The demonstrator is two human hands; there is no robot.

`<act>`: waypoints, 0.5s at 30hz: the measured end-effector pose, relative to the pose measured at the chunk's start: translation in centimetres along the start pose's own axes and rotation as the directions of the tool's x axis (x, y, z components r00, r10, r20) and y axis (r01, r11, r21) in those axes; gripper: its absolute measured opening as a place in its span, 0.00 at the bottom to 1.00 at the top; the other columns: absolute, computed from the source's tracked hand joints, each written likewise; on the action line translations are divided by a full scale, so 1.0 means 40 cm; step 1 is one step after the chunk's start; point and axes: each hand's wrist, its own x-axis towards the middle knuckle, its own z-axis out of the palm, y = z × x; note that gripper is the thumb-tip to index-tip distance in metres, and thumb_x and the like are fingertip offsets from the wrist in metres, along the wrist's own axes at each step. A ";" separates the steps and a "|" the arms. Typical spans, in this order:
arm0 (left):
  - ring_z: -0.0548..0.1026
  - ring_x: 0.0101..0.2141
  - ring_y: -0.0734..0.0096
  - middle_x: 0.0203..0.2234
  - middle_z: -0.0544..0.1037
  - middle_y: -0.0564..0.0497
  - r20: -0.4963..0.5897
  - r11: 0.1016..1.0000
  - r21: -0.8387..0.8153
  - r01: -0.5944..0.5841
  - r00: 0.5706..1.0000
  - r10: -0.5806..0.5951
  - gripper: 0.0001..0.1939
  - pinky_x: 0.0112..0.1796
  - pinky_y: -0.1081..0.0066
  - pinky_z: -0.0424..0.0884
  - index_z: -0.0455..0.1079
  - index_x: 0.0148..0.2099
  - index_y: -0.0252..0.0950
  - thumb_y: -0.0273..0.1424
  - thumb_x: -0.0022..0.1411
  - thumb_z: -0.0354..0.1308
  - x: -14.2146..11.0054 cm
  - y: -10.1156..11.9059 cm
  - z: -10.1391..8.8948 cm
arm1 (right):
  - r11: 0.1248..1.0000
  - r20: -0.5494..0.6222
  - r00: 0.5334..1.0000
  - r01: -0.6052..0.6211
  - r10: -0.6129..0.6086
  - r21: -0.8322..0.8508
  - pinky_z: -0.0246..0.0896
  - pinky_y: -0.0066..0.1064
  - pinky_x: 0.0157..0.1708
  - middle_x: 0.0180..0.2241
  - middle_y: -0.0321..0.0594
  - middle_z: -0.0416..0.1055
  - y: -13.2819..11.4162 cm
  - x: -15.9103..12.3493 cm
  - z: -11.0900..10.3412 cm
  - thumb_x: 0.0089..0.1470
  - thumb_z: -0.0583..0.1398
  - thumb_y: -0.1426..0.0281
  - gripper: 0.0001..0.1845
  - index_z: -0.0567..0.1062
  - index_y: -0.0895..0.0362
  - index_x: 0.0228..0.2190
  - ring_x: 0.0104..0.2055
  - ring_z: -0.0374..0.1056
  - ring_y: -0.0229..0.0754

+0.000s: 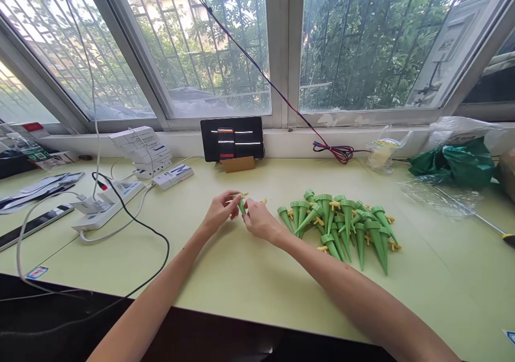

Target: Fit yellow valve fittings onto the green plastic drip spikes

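Note:
Between my two hands is a green watering spike (242, 205), a cone with its wide end up, held just above the table. My left hand (222, 209) is closed around its upper part, thumb on the near side. My right hand (258, 220) pinches it from the right, lower down; its fingertips are partly hidden. A bit of yellow shows by the spike's top, and a small yellow piece (264, 200) lies just beyond my right hand. To the right, a heap of similar green spikes (348, 217) with yellow valves covers part of the table, under and beyond my right forearm.
On the pale yellow table (225, 276), a power strip (108, 206) with loose cables lies left, beside a phone (34, 227) and white boxes (145, 150). A black tablet (249, 137) leans at the windowsill. Plastic bags (454, 161) and a screwdriver (475, 206) are at right.

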 end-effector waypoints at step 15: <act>0.67 0.22 0.76 0.31 0.75 0.46 0.002 0.962 -0.256 0.098 0.995 -0.101 0.24 0.20 0.74 0.62 0.74 0.42 0.32 0.49 0.55 0.66 0.008 -0.004 -0.010 | 0.885 -0.068 0.976 -0.215 0.206 -0.412 0.62 0.31 0.32 0.49 0.51 0.64 0.035 0.016 -0.070 0.64 0.52 0.77 0.13 0.68 0.59 0.48 0.38 0.74 0.45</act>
